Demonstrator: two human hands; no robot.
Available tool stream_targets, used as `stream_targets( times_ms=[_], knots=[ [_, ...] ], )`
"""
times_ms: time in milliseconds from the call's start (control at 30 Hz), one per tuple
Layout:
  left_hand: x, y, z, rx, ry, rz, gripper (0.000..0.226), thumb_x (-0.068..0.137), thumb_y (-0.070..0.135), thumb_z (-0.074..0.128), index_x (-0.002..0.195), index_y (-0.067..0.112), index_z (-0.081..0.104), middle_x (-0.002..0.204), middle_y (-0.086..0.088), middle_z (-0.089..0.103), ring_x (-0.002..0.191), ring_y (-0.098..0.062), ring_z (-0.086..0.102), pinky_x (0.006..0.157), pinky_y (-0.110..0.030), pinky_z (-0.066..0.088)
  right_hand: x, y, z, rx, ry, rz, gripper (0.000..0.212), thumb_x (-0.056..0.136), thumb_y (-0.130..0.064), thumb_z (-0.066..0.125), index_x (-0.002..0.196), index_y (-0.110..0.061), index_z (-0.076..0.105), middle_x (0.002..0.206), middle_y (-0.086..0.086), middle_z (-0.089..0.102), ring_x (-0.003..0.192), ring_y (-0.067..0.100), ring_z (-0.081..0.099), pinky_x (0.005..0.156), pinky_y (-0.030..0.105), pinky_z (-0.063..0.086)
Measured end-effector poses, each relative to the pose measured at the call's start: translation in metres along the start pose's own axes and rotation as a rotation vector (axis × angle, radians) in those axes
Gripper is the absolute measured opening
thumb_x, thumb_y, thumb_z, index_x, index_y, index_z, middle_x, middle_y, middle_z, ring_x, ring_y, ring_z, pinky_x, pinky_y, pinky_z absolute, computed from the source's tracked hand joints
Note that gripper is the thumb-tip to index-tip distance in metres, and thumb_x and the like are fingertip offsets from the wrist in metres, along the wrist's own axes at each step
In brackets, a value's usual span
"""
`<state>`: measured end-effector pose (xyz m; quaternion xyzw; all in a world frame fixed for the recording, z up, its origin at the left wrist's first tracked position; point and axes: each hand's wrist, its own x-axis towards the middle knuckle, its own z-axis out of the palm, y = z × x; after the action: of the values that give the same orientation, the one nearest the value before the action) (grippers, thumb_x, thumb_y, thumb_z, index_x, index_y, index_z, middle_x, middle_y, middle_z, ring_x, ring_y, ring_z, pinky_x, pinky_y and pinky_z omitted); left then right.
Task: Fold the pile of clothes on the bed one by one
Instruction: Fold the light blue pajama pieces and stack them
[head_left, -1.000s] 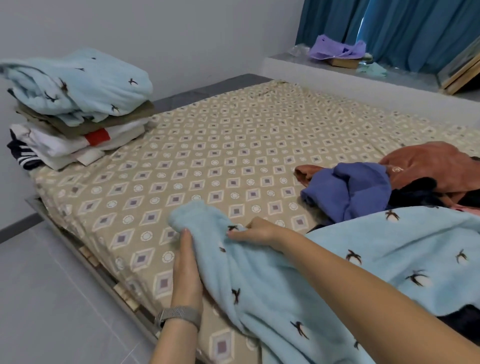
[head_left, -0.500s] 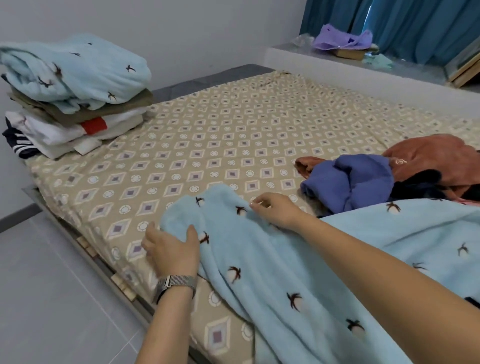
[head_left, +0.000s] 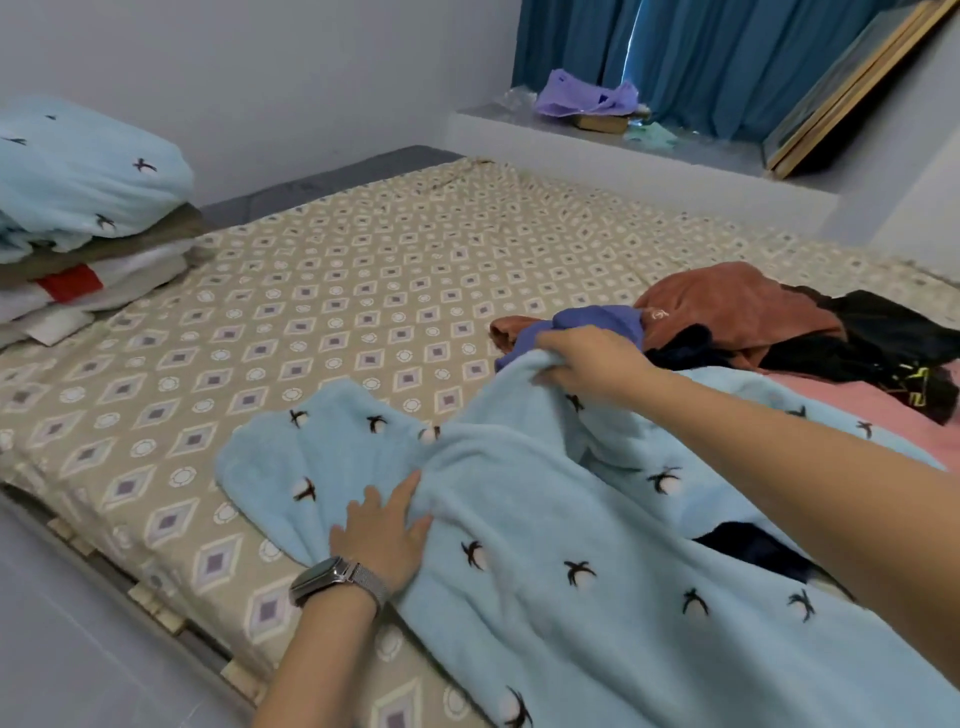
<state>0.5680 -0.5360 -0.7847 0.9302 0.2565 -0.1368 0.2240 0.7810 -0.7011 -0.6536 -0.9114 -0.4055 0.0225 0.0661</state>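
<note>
Left hand (head_left: 382, 540) lies flat on the blue fleece (head_left: 545, 545) near the bed's (head_left: 311, 291) front edge, right hand (head_left: 592, 361) bunches it (keep pulling taut, I'd say).

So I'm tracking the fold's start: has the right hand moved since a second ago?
Yes. The right hand has gone up the bed, lifting the light blue garment towards the purple garment.

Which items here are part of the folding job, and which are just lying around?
Job: light blue garment, left hand, right hand, unfolded pile, folded stack, bed.
Lying about: purple cloth, picture frames, curtain.
</note>
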Motion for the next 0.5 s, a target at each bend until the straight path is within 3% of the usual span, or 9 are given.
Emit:
stream_targets(
  times_ms=[133, 233, 267, 300, 400, 500],
  knots=[
    [-0.004, 0.011, 0.005, 0.133, -0.049, -0.109, 0.057, 0.1, 0.056, 0.016, 0.15, 0.045, -0.01, 0.162, -0.009, -0.007, 0.147, -0.039, -0.001, 0.116, -0.057, 0.005, 0.013, 0.021, -0.04, 0.146, 0.425, 0.13, 0.009, 0.09, -0.012, 0.051, 0.098, -0.013, 0.053, 0.094, 0.01, 0.061, 0.084, 0.026, 0.053, 0.069, 0.039, 0.041],
    [-0.003, 0.011, 0.007, 0.204, -0.073, -0.138, 0.059, 0.098, 0.059, 0.017, 0.15, 0.046, -0.008, 0.161, -0.006, -0.017, 0.147, -0.038, -0.01, 0.115, -0.059, -0.001, 0.027, 0.025, -0.064, 0.343, 0.704, 0.292, 0.014, 0.094, -0.018, 0.048, 0.107, -0.015, 0.053, 0.104, 0.009, 0.061, 0.087, 0.021, 0.05, 0.073, 0.034, 0.037],
    [-0.002, 0.011, 0.006, 0.198, -0.076, -0.142, 0.06, 0.098, 0.059, 0.019, 0.15, 0.046, -0.007, 0.161, -0.006, -0.017, 0.147, -0.037, -0.01, 0.115, -0.059, -0.001, 0.031, 0.025, -0.069, 0.408, 0.714, 0.323, 0.018, 0.095, -0.022, 0.049, 0.111, -0.015, 0.053, 0.109, 0.009, 0.061, 0.092, 0.023, 0.053, 0.077, 0.035, 0.039],
    [-0.001, 0.01, 0.005, 0.179, -0.08, -0.144, 0.06, 0.098, 0.059, 0.022, 0.15, 0.046, -0.004, 0.161, -0.005, -0.016, 0.147, -0.037, -0.01, 0.115, -0.059, -0.001, 0.034, 0.024, -0.07, 0.411, 0.64, 0.314, 0.023, 0.096, -0.024, 0.051, 0.117, -0.014, 0.052, 0.116, 0.009, 0.061, 0.1, 0.026, 0.055, 0.083, 0.036, 0.041],
    [0.004, 0.01, -0.001, 0.075, 0.01, -0.148, 0.062, 0.095, 0.055, 0.039, 0.151, 0.039, 0.017, 0.162, -0.006, 0.007, 0.148, -0.033, 0.005, 0.115, -0.056, 0.007, 0.036, 0.017, -0.05, 0.175, 0.131, 0.156, 0.043, 0.097, -0.027, 0.056, 0.135, -0.01, 0.046, 0.138, 0.014, 0.052, 0.124, 0.03, 0.049, 0.095, 0.033, 0.036],
    [0.004, 0.02, -0.011, -0.342, 0.314, -0.068, 0.049, 0.09, 0.038, 0.059, 0.134, 0.019, 0.053, 0.14, -0.007, 0.052, 0.133, -0.025, 0.043, 0.113, -0.042, 0.028, 0.029, 0.003, -0.014, 0.273, -0.059, 0.017, 0.03, 0.098, -0.026, 0.054, 0.124, -0.01, 0.049, 0.123, 0.008, 0.056, 0.112, 0.025, 0.052, 0.088, 0.031, 0.037]
  ],
)
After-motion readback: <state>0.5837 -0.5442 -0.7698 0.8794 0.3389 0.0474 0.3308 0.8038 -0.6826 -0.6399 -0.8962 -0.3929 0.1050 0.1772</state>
